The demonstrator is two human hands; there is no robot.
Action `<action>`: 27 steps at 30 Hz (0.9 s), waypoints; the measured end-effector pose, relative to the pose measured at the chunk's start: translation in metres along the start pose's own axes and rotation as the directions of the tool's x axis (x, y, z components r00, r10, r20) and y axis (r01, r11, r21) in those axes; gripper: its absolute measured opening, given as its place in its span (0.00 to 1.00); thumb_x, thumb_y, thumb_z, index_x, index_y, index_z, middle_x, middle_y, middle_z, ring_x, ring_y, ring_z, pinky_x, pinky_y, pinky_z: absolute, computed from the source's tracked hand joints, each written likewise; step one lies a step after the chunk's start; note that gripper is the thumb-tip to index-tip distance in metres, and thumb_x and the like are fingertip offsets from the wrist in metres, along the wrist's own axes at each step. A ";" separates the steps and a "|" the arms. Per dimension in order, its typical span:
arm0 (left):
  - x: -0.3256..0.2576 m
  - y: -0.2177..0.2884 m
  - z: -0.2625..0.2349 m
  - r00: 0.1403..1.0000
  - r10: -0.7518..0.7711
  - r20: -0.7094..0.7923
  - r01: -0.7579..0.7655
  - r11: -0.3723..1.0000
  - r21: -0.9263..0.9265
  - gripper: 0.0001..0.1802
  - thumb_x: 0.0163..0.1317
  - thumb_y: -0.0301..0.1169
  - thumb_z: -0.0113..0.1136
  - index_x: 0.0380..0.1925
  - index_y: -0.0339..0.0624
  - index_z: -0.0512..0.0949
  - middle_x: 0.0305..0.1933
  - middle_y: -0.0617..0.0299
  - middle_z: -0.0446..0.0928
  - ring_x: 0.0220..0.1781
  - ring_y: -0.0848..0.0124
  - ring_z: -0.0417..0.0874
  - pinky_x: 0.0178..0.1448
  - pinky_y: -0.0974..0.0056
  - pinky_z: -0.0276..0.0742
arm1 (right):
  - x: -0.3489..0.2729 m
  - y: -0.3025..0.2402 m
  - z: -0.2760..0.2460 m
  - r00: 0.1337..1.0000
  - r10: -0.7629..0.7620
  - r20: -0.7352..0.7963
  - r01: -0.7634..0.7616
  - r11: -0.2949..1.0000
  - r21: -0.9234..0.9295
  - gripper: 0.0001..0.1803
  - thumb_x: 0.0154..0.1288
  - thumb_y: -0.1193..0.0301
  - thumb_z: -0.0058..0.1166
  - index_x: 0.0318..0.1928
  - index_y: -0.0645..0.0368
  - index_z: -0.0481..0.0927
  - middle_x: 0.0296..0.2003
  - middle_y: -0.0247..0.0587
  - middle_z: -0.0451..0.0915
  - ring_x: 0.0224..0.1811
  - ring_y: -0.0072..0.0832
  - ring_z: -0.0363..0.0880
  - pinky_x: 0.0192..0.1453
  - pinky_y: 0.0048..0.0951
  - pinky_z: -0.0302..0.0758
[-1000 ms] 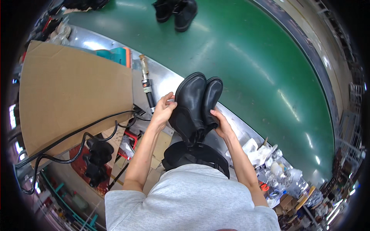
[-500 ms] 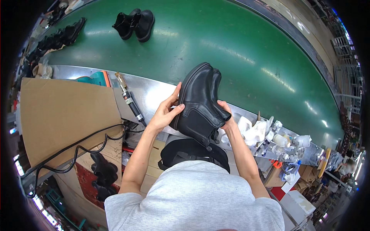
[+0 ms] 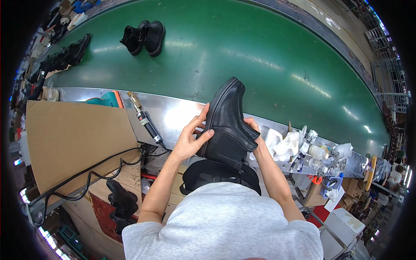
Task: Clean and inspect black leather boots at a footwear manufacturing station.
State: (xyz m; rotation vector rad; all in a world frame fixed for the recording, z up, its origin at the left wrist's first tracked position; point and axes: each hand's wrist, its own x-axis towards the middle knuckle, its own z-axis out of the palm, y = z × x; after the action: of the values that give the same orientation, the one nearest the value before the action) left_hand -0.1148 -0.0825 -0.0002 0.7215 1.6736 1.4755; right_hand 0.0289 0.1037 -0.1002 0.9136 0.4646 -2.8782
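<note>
Two black leather ankle boots (image 3: 226, 113) are between my hands, over the near metal edge of the bench. They stand side by side with toes pointing away from me, and the nearer boot hides most of the other. My left hand (image 3: 190, 138) closes on the sole side, its thumb on the lower part of the boot and fingers along the sole. My right hand (image 3: 256, 133) grips from the right, behind the shafts; most of its fingers are hidden by the boots. The dark elastic side panel (image 3: 225, 149) faces up toward me.
Across the green bench surface (image 3: 260, 52) stands another pair of black boots (image 3: 152, 38). A hot-air tool (image 3: 145, 119) lies left on the metal ledge, beside a cardboard sheet (image 3: 80, 143). Rags (image 3: 286, 146) and plastic bottles (image 3: 318, 151) crowd the right. More boots (image 3: 69, 55) line the far left.
The two boots have come closer together, so the farther one shows less. They have tilted slightly, and both hands keep their hold. The whole view has shifted a little.
</note>
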 end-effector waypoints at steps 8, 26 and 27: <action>-0.002 0.005 -0.001 0.999 -0.027 -0.035 0.029 0.999 0.040 0.38 0.55 0.33 0.61 0.66 0.56 0.57 0.43 0.63 0.71 0.36 0.74 0.67 0.40 0.70 0.66 | 0.002 0.003 0.010 0.998 0.039 0.058 -0.040 0.999 0.014 0.27 0.59 0.59 0.41 0.49 0.69 0.73 0.42 0.53 0.79 0.40 0.37 0.82 0.48 0.32 0.78; -0.004 -0.036 -0.031 0.945 -0.322 0.057 0.314 0.842 -0.438 0.35 0.48 0.27 0.67 0.57 0.31 0.64 0.48 0.53 0.74 0.48 0.66 0.77 0.54 0.64 0.72 | 0.013 0.004 0.019 0.976 0.069 -0.204 -0.128 0.948 -0.292 0.21 0.51 0.58 0.58 0.42 0.59 0.79 0.37 0.39 0.80 0.38 0.25 0.78 0.47 0.29 0.74; -0.012 -0.027 -0.042 0.917 -0.399 0.024 0.369 0.822 -0.434 0.35 0.48 0.26 0.66 0.57 0.33 0.64 0.48 0.54 0.75 0.47 0.66 0.77 0.54 0.65 0.73 | 0.012 0.009 0.034 0.959 0.018 -0.284 -0.156 0.869 -0.469 0.27 0.48 0.51 0.58 0.45 0.57 0.78 0.45 0.41 0.77 0.45 0.29 0.75 0.51 0.33 0.71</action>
State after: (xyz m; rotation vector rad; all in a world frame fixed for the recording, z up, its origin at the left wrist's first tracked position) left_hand -0.1418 -0.1197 -0.0233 0.0782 1.3624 1.5053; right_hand 0.0019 0.0849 -0.0830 1.1869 1.0831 -2.3701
